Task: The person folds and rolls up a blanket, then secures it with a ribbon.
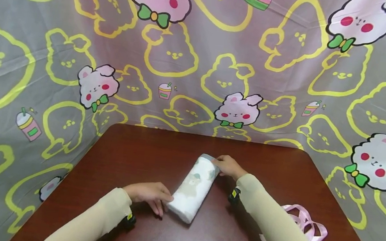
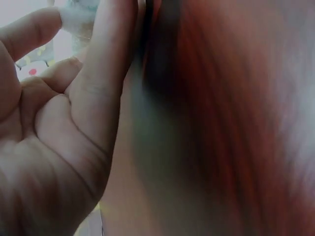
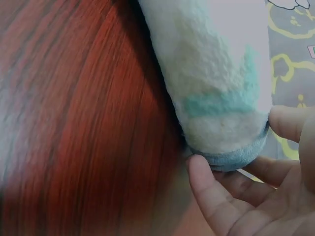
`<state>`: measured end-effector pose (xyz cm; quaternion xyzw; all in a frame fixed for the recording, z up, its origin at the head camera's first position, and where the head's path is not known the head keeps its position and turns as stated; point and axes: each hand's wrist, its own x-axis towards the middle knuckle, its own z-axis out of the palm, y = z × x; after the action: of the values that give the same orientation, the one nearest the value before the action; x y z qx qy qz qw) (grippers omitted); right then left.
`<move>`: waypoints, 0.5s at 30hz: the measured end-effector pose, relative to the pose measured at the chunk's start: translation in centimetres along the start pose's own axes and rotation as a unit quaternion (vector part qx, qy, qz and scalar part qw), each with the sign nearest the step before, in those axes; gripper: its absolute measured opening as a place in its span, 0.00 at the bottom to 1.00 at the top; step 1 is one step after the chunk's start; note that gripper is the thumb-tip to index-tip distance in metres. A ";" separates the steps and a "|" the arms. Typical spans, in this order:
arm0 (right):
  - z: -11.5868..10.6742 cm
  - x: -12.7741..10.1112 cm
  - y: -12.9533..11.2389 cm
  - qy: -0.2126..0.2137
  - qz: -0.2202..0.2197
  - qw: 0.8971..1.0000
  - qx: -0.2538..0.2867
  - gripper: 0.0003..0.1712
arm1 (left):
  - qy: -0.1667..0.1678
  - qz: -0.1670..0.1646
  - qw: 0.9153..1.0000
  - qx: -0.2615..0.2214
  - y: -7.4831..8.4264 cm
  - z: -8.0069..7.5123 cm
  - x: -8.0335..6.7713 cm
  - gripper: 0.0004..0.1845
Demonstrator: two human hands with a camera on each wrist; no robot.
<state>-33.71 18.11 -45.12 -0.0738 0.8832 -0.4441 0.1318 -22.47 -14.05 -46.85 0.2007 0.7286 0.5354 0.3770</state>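
Note:
A rolled white towel (image 1: 194, 187) with a pale bear print and a grey-blue edge lies slanted on the dark brown table (image 1: 133, 153). My left hand (image 1: 150, 194) rests at the roll's near end, its fairly straight fingers (image 2: 110, 54) touching the towel (image 2: 78, 12). My right hand (image 1: 228, 166) is at the far end. In the right wrist view the thumb and fingers (image 3: 206, 191) of that hand (image 3: 256, 196) cup the grey-blue end of the towel (image 3: 211, 73). Both arms wear cream sleeves.
A pink ribbon (image 1: 304, 222) lies loosely looped on the table by my right forearm, near the right edge. A cloth backdrop (image 1: 199, 58) with cartoon bunnies hangs behind and around the table. The wood surface (image 3: 74, 123) shows beside the roll.

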 end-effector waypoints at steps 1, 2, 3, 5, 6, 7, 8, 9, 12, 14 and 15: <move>0.1 0.1 0.0 0.001 -0.003 1.000 0.002 0.28 | -0.002 0.000 1.000 0.003 0.1 0.3 0.1 0.15; 0.3 0.2 0.0 0.002 -0.006 1.000 0.003 0.28 | -0.004 0.001 1.000 0.007 0.1 0.6 0.1 0.15; 0.4 0.3 -0.1 0.003 -0.009 1.000 0.003 0.27 | -0.006 0.001 1.000 0.010 0.2 0.9 0.2 0.16; 0.6 0.5 -0.2 0.004 -0.013 1.000 0.003 0.26 | -0.010 0.001 1.000 0.011 0.3 1.5 0.3 0.16; 0.8 0.6 -0.3 0.005 -0.015 1.000 0.004 0.26 | -0.013 0.001 1.000 0.010 0.4 1.8 0.3 0.16; 0.9 0.7 -0.3 0.005 -0.018 1.000 0.004 0.26 | -0.016 0.001 1.000 0.009 0.5 2.1 0.4 0.17; 1.1 0.7 -0.4 0.005 -0.020 1.000 0.006 0.25 | -0.018 0.001 1.000 0.008 0.6 2.4 0.4 0.17; 1.2 0.8 -0.5 0.004 -0.022 1.000 0.008 0.25 | -0.019 0.002 1.000 0.007 0.7 2.6 0.5 0.17; 1.6 1.0 -0.7 0.005 -0.021 1.000 0.013 0.25 | -0.022 0.004 1.000 0.008 0.9 3.1 0.7 0.18; 1.8 1.0 -0.9 0.005 -0.021 1.000 0.015 0.26 | -0.024 0.007 1.000 0.014 0.9 3.4 0.9 0.18; 1.9 1.1 -1.0 0.006 -0.021 1.000 0.015 0.26 | -0.025 0.009 1.000 0.016 0.9 3.5 1.0 0.18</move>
<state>-34.19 15.77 -45.55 -0.0880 0.8755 -0.4601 0.1184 -20.53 -10.82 -46.84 0.2264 0.7256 0.5216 0.3874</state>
